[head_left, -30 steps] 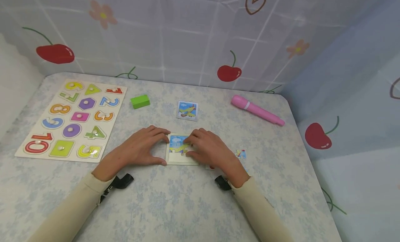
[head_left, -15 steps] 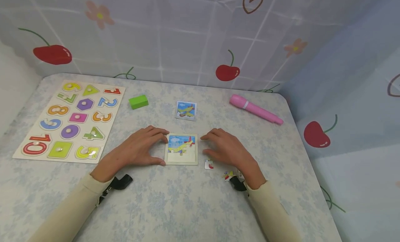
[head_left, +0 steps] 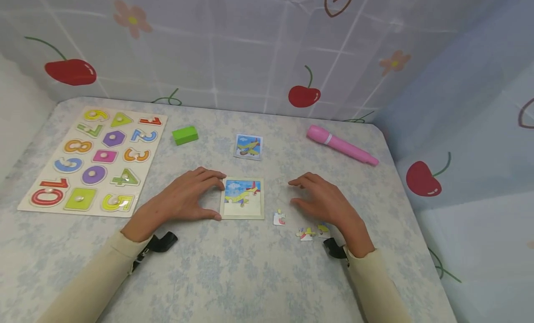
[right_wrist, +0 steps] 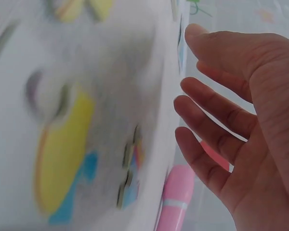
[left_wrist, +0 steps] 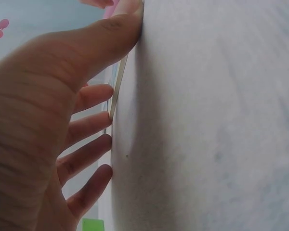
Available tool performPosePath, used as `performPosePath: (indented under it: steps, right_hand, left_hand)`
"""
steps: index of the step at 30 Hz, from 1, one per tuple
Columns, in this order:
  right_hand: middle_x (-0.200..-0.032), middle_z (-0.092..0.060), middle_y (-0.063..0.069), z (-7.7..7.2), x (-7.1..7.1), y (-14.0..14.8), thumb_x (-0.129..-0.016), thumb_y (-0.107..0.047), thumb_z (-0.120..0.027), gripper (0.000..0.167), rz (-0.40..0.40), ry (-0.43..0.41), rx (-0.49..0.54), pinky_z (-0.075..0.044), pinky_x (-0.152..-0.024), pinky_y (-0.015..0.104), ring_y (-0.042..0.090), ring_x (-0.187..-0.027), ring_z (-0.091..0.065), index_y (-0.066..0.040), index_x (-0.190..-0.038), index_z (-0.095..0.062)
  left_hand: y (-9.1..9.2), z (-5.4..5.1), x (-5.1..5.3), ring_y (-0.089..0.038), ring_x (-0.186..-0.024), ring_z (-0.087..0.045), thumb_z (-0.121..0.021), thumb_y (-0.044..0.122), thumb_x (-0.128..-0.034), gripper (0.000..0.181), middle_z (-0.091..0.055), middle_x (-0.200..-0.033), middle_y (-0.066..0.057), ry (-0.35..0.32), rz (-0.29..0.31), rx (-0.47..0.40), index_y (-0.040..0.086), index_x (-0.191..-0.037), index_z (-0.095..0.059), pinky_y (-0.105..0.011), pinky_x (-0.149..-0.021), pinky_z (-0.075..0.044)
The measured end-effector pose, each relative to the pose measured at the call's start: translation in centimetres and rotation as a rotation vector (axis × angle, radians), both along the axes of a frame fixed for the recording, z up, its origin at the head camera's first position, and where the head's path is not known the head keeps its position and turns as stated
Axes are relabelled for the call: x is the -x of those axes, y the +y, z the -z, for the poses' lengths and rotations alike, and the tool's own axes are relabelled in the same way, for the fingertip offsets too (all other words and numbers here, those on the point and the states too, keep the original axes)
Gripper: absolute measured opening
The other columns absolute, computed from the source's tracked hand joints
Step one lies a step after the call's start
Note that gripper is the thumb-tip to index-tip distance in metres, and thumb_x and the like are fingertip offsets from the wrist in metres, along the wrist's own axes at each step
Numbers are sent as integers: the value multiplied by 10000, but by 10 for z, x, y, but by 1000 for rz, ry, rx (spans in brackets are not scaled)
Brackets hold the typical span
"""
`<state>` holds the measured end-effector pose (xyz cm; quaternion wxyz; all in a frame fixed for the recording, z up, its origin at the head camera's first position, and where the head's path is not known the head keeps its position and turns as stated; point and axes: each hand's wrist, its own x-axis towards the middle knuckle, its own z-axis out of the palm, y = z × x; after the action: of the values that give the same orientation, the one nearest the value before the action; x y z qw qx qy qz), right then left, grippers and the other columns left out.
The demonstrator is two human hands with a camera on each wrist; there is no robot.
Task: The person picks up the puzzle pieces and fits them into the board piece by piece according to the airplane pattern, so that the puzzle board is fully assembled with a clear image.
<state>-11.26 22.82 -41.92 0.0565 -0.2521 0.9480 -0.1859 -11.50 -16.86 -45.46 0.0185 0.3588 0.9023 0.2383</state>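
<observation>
A small square puzzle tray (head_left: 243, 213) lies on the table, its upper part filled with pieces of a yellow airplane on blue sky. My left hand (head_left: 187, 195) rests at the tray's left side, thumb at the lower corner and fingertips at the upper one; in the left wrist view the fingers touch the tray's edge. My right hand (head_left: 327, 200) hovers right of the tray, fingers loosely bent and holding nothing. Below and left of it lie a loose puzzle piece (head_left: 279, 218), another piece (head_left: 306, 234) and a third piece (head_left: 323, 231). In the right wrist view a yellow-and-blue piece (right_wrist: 67, 154) lies close.
Behind the tray lies a picture card (head_left: 248, 147) of the same airplane. A green block (head_left: 185, 136) and a board of numbers and shapes (head_left: 133, 174) are at the left. A pink pen-shaped stick (head_left: 343, 146) lies at the back right. A patterned curtain (head_left: 250, 49) hangs behind.
My right hand has moved off the tray to the right, uncovering a red-tailed part of the airplane in it and the loose pieces beside it. My left hand stays at the tray's edge.
</observation>
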Motion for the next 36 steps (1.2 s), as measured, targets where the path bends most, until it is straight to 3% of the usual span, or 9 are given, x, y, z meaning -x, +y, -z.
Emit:
performPosePath:
  steps: [7,14,21,36]
  right_hand:
    - [-1256,-683,37,2,-4,17,-925,-236,-880,475,26,-20,-17,-569,-940,466,229,-1139,-657,-137,-1361,-720]
    - [-1294,-682,38,3,-5,36,-921,-232,-886,445,20,-11,-10,-567,-895,453,223,-1091,-650,-129,-1328,-737]
    - [-1290,-679,30,5,-8,49,-909,-246,-898,438,67,-64,-44,-554,-955,484,227,-1138,-643,-139,-1307,-749]
    - [-1260,-659,40,9,-14,73,-892,-124,-898,312,0,-81,88,-534,-1028,506,265,-1207,-630,-84,-1176,-776]
  left_hand:
    - [0,1,0,-304,-1324,-569,-970,545,-748,681,-597,-1525,-65,16,5,3,153,-1234,-697,-537,-1021,-498]
    - [0,1,1,-301,-1337,-564,-966,552,-751,683,-592,-1534,-59,12,2,5,157,-1239,-697,-541,-1037,-492]
    - [0,2,1,-301,-1334,-566,-965,555,-751,685,-592,-1533,-60,16,4,4,154,-1237,-698,-539,-1040,-493]
    - [0,2,1,-303,-1324,-570,-968,556,-744,684,-596,-1529,-58,8,-2,1,157,-1231,-703,-545,-1032,-491]
